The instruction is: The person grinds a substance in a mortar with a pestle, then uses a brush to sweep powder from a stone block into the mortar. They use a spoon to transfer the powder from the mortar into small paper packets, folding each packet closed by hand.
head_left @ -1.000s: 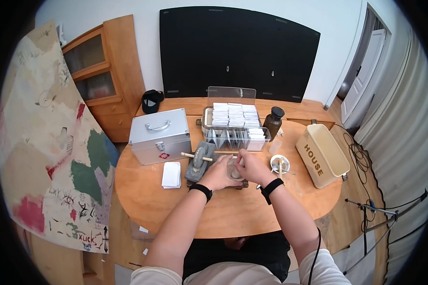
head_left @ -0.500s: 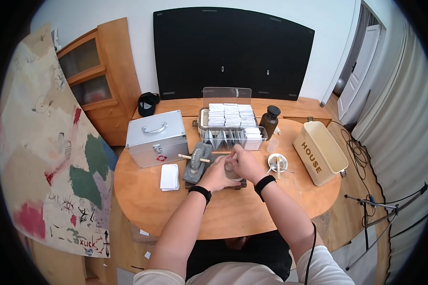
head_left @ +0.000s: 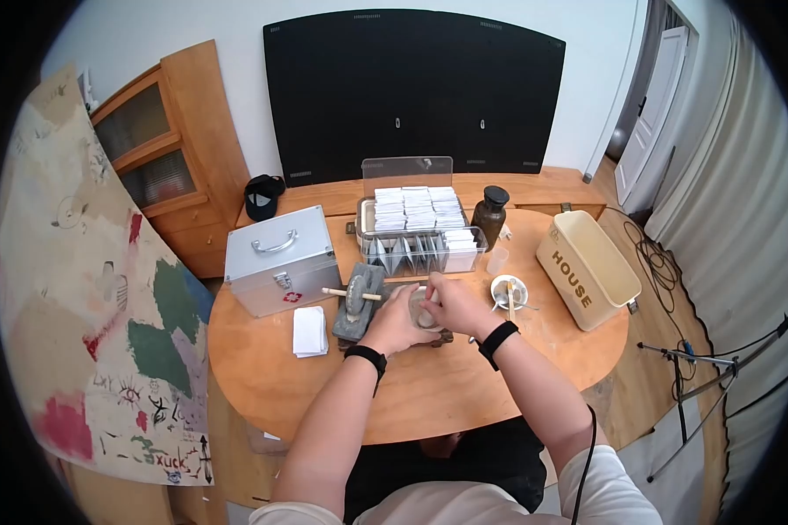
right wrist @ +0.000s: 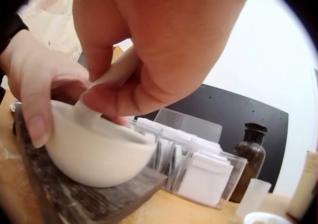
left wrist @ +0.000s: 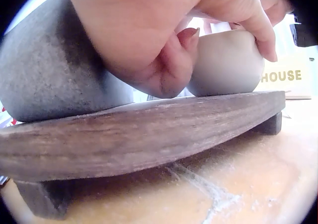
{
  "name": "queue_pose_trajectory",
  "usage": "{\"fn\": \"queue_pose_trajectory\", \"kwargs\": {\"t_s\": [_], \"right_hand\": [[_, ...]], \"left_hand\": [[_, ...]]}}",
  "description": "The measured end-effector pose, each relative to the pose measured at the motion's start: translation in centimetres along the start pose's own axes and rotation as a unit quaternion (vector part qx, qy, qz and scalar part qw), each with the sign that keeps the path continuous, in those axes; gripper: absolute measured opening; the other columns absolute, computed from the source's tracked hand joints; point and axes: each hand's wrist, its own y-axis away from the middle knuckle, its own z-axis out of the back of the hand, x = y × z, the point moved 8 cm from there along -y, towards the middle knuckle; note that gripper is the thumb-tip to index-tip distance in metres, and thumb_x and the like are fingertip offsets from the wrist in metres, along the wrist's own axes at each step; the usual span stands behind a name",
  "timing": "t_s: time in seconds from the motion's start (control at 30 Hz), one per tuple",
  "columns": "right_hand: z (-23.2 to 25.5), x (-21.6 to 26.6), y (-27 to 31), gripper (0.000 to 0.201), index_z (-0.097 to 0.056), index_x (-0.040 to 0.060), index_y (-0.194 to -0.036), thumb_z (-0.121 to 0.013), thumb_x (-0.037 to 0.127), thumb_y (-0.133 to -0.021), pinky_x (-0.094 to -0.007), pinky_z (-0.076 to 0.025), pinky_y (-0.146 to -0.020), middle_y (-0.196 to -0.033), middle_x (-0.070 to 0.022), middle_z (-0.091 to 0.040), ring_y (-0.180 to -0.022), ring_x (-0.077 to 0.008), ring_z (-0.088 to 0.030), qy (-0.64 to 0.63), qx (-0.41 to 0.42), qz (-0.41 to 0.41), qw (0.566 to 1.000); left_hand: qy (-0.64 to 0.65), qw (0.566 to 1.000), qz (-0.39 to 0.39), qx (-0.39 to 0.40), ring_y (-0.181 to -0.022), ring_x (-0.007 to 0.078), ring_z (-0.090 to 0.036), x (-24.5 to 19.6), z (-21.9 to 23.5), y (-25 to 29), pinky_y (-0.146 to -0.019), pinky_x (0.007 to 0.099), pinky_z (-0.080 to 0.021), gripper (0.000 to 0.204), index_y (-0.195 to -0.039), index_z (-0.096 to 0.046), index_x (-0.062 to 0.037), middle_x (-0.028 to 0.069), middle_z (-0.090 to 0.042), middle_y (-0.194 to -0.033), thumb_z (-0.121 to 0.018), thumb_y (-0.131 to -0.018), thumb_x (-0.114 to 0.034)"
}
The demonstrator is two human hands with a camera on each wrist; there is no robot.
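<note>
A white mortar (right wrist: pixel 99 157) sits on a dark wooden stand (left wrist: pixel 149 137). My left hand (head_left: pixel 391 328) holds the mortar by its side, thumb over the near rim in the right wrist view. My right hand (head_left: pixel 458 308) grips a pale pestle (right wrist: pixel 88 111), which leans into the mortar; its lower end is partly hidden behind the rim. Left of the mortar, on the same stand, is a grey stone grinding trough (head_left: pixel 350 319) with a wheel and a wooden axle rod (head_left: pixel 333 291) through it.
Behind the hands stands a clear box (head_left: pixel 411 210) of white packets. A brown bottle (head_left: pixel 490 217), a small clear cup (head_left: pixel 497 260) and a white bowl (head_left: pixel 499 291) are to the right, then a cream HOUSE bin (head_left: pixel 578 276). A silver case (head_left: pixel 280 262) and white papers (head_left: pixel 309 332) are left.
My right hand has shifted over the mortar and back a little to the right, still gripping the pestle. My left hand keeps its hold on the mortar. The head view has turned slightly.
</note>
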Motion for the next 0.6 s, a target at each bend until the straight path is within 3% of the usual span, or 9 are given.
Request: {"fn": "queue_pose_trajectory", "kwargs": {"t_s": [0.03, 0.1, 0.17, 0.23, 0.37, 0.43, 0.47, 0.53, 0.6], "right_hand": [[0.0, -0.4, -0.2, 0.020, -0.059, 0.0015, -0.101, -0.073, 0.012, -0.091, -0.0506, -0.054, -0.080, -0.089, -0.0250, -0.071, -0.090, -0.0466, -0.068, -0.001, 0.000, -0.001, 1.000], [1.2, -0.9, -0.5, 0.020, -0.059, 0.0017, -0.100, -0.073, 0.012, -0.091, -0.0504, -0.054, -0.080, -0.088, -0.0246, -0.071, -0.090, -0.0467, -0.068, 0.018, -0.092, -0.002, 0.996], [0.3, -0.4, -0.7, 0.020, -0.059, 0.0021, -0.100, -0.074, 0.012, -0.091, -0.0503, -0.054, -0.079, -0.087, -0.0248, -0.070, -0.089, -0.0465, -0.068, -0.015, -0.095, 0.023, 0.995], [-0.7, 0.1, -0.8, 0.020, -0.059, 0.0029, -0.099, -0.075, 0.012, -0.090, -0.0487, -0.054, -0.077, -0.087, -0.0250, -0.070, -0.085, -0.0457, -0.068, -0.075, -0.071, 0.033, 0.994], [0.5, -1.0, -0.1, 0.022, -0.060, 0.0027, -0.099, -0.077, 0.012, -0.090, -0.0465, -0.055, -0.075, -0.086, -0.0231, -0.070, -0.083, -0.0439, -0.069, -0.037, 0.009, -0.008, 0.999], [2.6, -1.4, 0.6, 0.024, -0.060, 0.0017, -0.097, -0.079, 0.014, -0.091, -0.0411, -0.055, -0.072, -0.084, -0.0177, -0.071, -0.078, -0.0347, -0.071, -0.045, -0.053, 0.010, 0.998], [2.8, -1.7, 0.9, 0.024, -0.060, 0.0017, -0.097, -0.079, 0.014, -0.091, -0.0411, -0.055, -0.072, -0.084, -0.0177, -0.071, -0.078, -0.0347, -0.071, -0.044, -0.054, 0.009, 0.998], [3.5, -4.3, 1.6, 0.024, -0.060, 0.0015, -0.096, -0.080, 0.015, -0.092, -0.0360, -0.055, -0.069, -0.083, -0.0122, -0.072, -0.076, -0.0239, -0.071, -0.197, -0.129, -0.086, 0.968], [3.2, -5.5, 2.1, 0.024, -0.060, 0.0018, -0.095, -0.080, 0.015, -0.093, -0.0331, -0.055, -0.068, -0.084, -0.0104, -0.073, -0.075, -0.0184, -0.070, -0.177, -0.140, -0.085, 0.971]], "left_hand": [[-0.001, 1.000, 0.000, 0.001, -0.137, 0.0336, -0.054, 0.1, 0.0, 0.0, -0.116, 0.0405, -0.044, 0.113, -0.150, -0.045, 0.0009, 0.0198, -0.052, -0.148, -0.100, -0.058, -0.034], [-0.001, 1.000, 0.002, 0.001, -0.136, 0.0333, -0.055, -0.2, 0.1, 0.1, -0.115, 0.0404, -0.045, 0.114, -0.151, -0.044, 0.0006, 0.0195, -0.052, -0.149, -0.100, -0.058, -0.034], [0.012, 1.000, -0.003, 0.010, -0.137, 0.0334, -0.054, -0.6, 0.1, 0.0, -0.115, 0.0406, -0.045, 0.114, -0.151, -0.043, 0.0007, 0.0196, -0.052, -0.149, -0.100, -0.059, -0.035], [0.027, 0.999, -0.006, 0.017, -0.137, 0.0334, -0.054, -0.4, -0.1, 0.0, -0.115, 0.0408, -0.045, 0.114, -0.151, -0.043, 0.0007, 0.0197, -0.052, -0.149, -0.099, -0.059, -0.036], [-0.011, 0.999, 0.014, 0.029, -0.138, 0.0347, -0.053, -0.3, -0.1, -0.1, -0.114, 0.0420, -0.045, 0.115, -0.152, -0.041, 0.0008, 0.0201, -0.051, -0.149, -0.098, -0.060, -0.039], [-0.028, 0.998, 0.035, 0.041, -0.138, 0.0353, -0.053, -0.7, 0.2, -0.2, -0.114, 0.0426, -0.046, 0.115, -0.152, -0.041, 0.0007, 0.0201, -0.052, -0.148, -0.098, -0.060, -0.039], [-0.054, 0.997, 0.031, 0.045, -0.138, 0.0359, -0.053, -0.9, 0.2, -0.2, -0.114, 0.0430, -0.046, 0.116, -0.152, -0.040, 0.0007, 0.0204, -0.051, -0.149, -0.097, -0.061, -0.041], [-0.080, 0.995, 0.025, 0.049, -0.138, 0.0364, -0.053, -1.2, 0.3, -0.4, -0.113, 0.0434, -0.046, 0.117, -0.153, -0.039, 0.0006, 0.0208, -0.050, -0.150, -0.097, -0.061, -0.043], [-0.111, 0.991, 0.040, 0.071, -0.138, 0.0371, -0.054, -1.2, 0.0, -0.5, -0.112, 0.0435, -0.047, 0.118, -0.153, -0.038, 0.0005, 0.0215, -0.048, -0.152, -0.095, -0.061, -0.046]]}}
